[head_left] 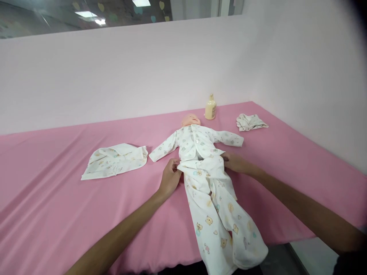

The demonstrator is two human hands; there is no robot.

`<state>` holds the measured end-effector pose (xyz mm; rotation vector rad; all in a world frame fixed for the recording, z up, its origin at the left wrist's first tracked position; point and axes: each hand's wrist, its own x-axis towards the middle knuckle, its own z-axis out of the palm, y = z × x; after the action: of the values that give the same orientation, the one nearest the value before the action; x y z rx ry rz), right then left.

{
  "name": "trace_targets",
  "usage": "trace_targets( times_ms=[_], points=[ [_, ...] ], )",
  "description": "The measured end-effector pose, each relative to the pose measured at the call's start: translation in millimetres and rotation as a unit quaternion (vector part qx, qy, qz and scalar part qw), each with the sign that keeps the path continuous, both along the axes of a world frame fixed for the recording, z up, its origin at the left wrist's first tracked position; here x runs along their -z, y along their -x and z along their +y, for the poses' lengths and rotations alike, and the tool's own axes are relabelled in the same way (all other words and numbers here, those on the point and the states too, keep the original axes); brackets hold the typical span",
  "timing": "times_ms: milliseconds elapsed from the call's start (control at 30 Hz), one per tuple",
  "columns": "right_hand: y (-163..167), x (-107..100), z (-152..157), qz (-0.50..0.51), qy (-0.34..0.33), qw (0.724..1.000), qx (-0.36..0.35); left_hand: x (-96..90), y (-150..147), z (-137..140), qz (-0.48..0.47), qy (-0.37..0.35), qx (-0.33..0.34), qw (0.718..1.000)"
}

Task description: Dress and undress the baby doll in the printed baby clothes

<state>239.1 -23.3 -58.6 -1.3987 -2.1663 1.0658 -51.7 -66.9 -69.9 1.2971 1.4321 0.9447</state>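
Observation:
A baby doll (190, 120) lies on its back on the pink sheet, dressed in a white printed baby jacket (195, 142) with the sleeves spread out. White baby pants (210, 206) with a bear print cover its lower body, and the legs hang over the table's front edge. My left hand (171, 176) pinches the waistband at its left corner. At the right side of the waistband, my right hand (233, 162) has its fingers closed on the fabric, partly tucked behind it. The doll's hands and legs are hidden in the clothes.
A folded white printed garment (116, 161) lies to the left. Behind the doll stands a cream pump bottle (210, 107). A crumpled white cloth (250, 122) is at the back right. The pink-covered table (71, 214) meets white walls at the back and right.

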Motion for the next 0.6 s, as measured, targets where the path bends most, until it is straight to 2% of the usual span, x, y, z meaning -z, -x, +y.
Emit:
trace_targets(
  times_ms=[67, 200, 267, 333, 433, 533, 600],
  points=[
    [-6, -14, -3, -0.039, -0.021, 0.999, 0.004, -1.2, 1, -6, 0.0, -0.001, -0.001, 1.0],
    [3, -43, -4, -0.095, -0.194, 0.972, 0.095, -6.1, 2, -17, 0.032, -0.048, -0.031, 0.998],
    [21, -51, -1, -0.082, -0.251, 0.959, 0.102, -8.2, 2, -22, 0.04, -0.068, -0.041, 0.996],
    [42, -53, 3, -0.054, -0.262, 0.958, 0.104, -8.8, 1, -25, 0.031, -0.07, -0.034, 0.996],
    [64, -43, 13, -0.012, -0.245, 0.96, 0.136, -6.8, 2, -28, 0.007, -0.063, -0.023, 0.998],
    [64, -25, 26, 0.036, -0.239, 0.94, 0.24, -3.9, 3, -29, -0.033, -0.047, -0.015, 0.998],
    [54, -12, 37, 0.083, -0.197, 0.925, 0.315, -3.0, 4, -30, -0.055, -0.035, -0.008, 0.998]
  ],
)
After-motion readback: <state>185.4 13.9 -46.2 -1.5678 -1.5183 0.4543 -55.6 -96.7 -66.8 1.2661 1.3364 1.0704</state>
